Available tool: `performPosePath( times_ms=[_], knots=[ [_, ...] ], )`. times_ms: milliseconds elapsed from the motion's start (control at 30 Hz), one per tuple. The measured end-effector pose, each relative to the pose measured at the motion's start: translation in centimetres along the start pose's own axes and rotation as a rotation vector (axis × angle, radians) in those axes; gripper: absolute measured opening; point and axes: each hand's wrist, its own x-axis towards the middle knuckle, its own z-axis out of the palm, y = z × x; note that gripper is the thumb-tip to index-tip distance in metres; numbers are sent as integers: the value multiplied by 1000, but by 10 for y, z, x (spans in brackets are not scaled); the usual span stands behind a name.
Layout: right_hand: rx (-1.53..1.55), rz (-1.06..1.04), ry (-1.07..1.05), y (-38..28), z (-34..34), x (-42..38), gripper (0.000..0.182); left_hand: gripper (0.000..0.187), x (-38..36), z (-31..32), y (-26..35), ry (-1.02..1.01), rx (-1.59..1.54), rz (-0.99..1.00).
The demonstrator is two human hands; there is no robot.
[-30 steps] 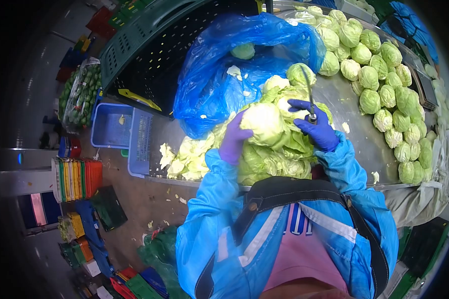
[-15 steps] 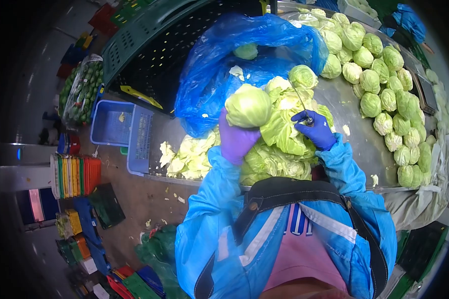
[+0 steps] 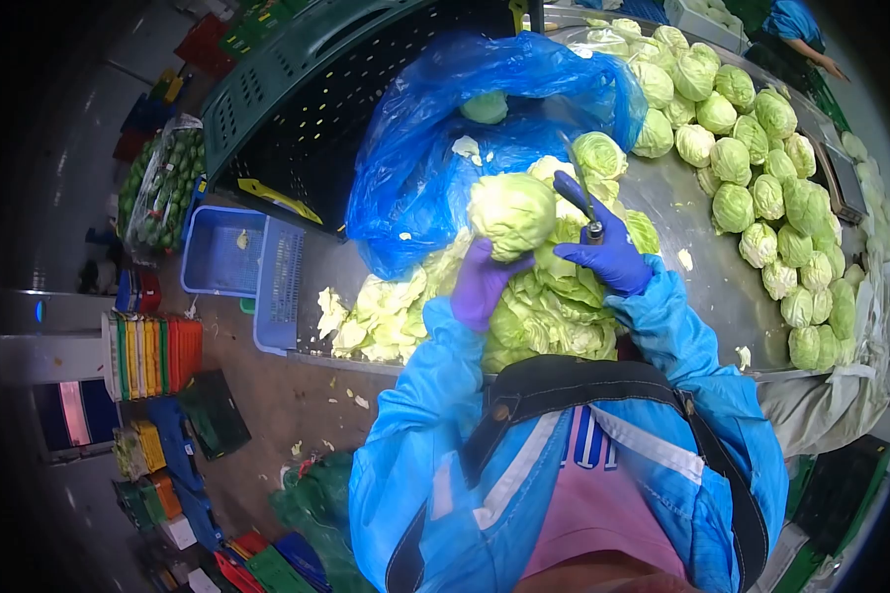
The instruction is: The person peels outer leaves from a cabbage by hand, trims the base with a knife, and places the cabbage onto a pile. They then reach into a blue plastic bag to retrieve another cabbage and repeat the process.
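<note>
My left hand (image 3: 482,284), in a purple glove, holds up a pale green cabbage head (image 3: 511,214) from below. Just right of it, my right hand (image 3: 613,255) in a blue-purple glove holds a knife (image 3: 593,233), its blade pointing away from me. The thumb and index finger of that hand stretch toward the cabbage. Under both hands lies a heap of loose cabbage leaves (image 3: 554,324). Another cabbage (image 3: 599,155) sits on the far side of the heap. Beyond my left hand, an open blue plastic bag (image 3: 396,188) has a cabbage (image 3: 486,107) inside.
Many cabbages (image 3: 732,158) cover the right part of the metal table (image 3: 684,301). A black crate (image 3: 316,128) stands behind the bag. Left of the table edge is a blue basket (image 3: 277,287). A co-worker's arm (image 3: 811,49) shows at the far right.
My left hand has moved slightly right with the cabbage, which has turned. My right hand has risen from the leaf heap toward the cabbage, thumb and index finger now stretched out.
</note>
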Motion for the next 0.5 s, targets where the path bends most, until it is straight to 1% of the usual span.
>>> performPosePath(
  times_ms=[33, 67, 100, 133, 167, 200, 233, 300, 333, 367, 433, 467, 500],
  knots=[
    [2, 1, 2, 0, 3, 1, 85, 70, -4, 8, 3, -23, 93, -19],
    [183, 32, -30, -1, 6, 2, 87, 71, -7, 15, 6, -104, 242, 6],
    [363, 63, -61, -2, 7, 3, 90, 71, -8, 12, 7, -104, 242, 5],
    [414, 21, -56, -5, 5, 4, 84, 68, -9, 4, 9, -160, 284, 2],
    [413, 21, -56, -4, 3, 1, 84, 66, -9, -4, 14, -217, 326, 0],
    [619, 140, -18, -1, 0, -5, 78, 62, -9, -15, 25, -366, 353, -18],
    [824, 261, 22, 6, -6, -12, 72, 62, -9, -3, 31, -365, 351, -19],
    [885, 367, 178, 34, -9, -29, 60, 58, -12, 18, 40, -12, 892, 303],
    [919, 429, 157, -2, 1, -25, 58, 79, -6, 17, 43, -55, 956, 350],
    [952, 489, 136, -21, 7, -22, 56, 79, -4, 18, 42, -55, 957, 352],
    [920, 599, 34, -20, 5, -18, 52, 106, -2, 30, 40, -359, 784, 503],
    [927, 679, 99, -20, 6, -18, 51, 123, 1, 22, 35, -467, 828, 479],
    [933, 760, 165, -32, 11, -14, 49, 123, 2, 21, 33, -468, 827, 476]
  ],
)
